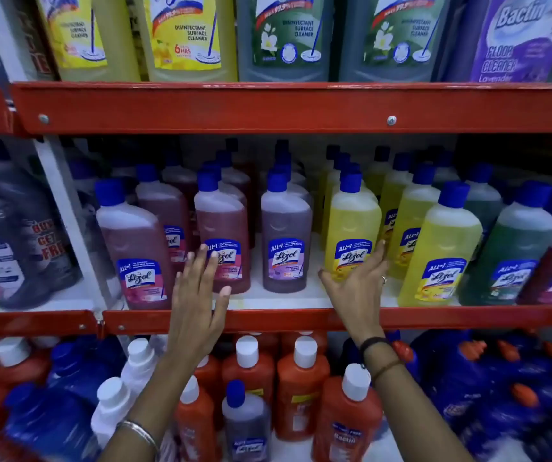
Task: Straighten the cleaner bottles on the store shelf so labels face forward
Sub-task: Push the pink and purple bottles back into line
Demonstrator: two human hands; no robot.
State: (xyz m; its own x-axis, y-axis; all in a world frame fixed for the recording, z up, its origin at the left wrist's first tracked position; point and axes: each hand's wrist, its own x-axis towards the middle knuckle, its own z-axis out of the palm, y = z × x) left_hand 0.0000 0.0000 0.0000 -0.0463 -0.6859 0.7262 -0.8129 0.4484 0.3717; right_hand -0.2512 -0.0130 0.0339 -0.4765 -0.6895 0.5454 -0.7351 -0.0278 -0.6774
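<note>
Left of the purple bottle [284, 225], the left hand [198, 295] spreads open fingers [198, 265] over the pink bottle [224, 221]; rightward, the right hand [356, 291] grips the yellow bottle [353, 221].

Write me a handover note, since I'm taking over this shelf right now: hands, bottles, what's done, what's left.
Left hand: open, fingers straight, fingertips at the label of the pink blue-capped plastic cleaner bottle; whether they touch is unclear.
Right hand: grips the low part of the yellow blue-capped plastic cleaner bottle on the red-edged middle shelf.
Done: the purple blue-capped bottle between them faces forward, as do both bottles at the hands.
Left: the rear pink bottle and the rear yellow bottle seem turned aside; straighten them.
</note>
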